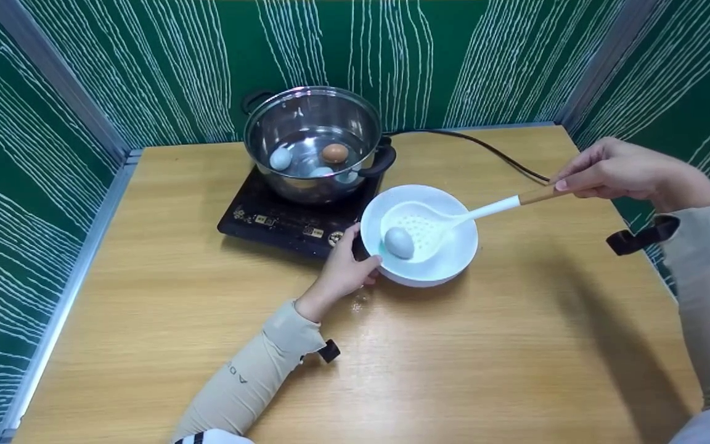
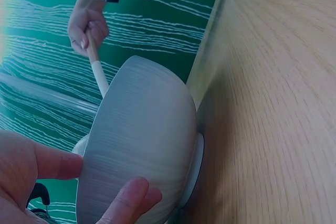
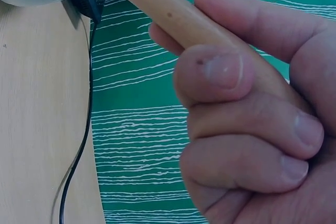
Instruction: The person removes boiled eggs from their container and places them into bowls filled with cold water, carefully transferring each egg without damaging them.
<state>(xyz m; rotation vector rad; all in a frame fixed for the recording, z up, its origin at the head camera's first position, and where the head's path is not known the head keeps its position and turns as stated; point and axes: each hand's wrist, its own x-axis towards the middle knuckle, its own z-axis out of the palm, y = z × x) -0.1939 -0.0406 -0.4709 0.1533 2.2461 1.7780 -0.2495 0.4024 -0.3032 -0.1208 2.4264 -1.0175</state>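
My left hand (image 1: 344, 266) holds a white bowl (image 1: 461, 246) by its near left side, thumb at the rim and fingers against the outer wall. In the left wrist view the bowl (image 2: 147, 129) shows its outside and foot beside the tabletop. With curled fingers my right hand (image 1: 629, 169) grips the wooden handle (image 3: 173, 14) of a white slotted spoon (image 1: 493, 208). The spoon's perforated head is inside the bowl's outline, seen from above. A pale egg (image 1: 399, 242) lies at the head's left side; whether it touches the bowl cannot be told.
Behind the bowl, a steel pot (image 1: 312, 188) with black handles stands on a black induction cooker (image 1: 281, 225). Inside are a brown egg (image 1: 334, 153) and pale eggs (image 1: 280, 158). A dark cable (image 1: 497, 154) crosses the wooden table (image 1: 484, 357) at the back right. Green patterned panels surround it.
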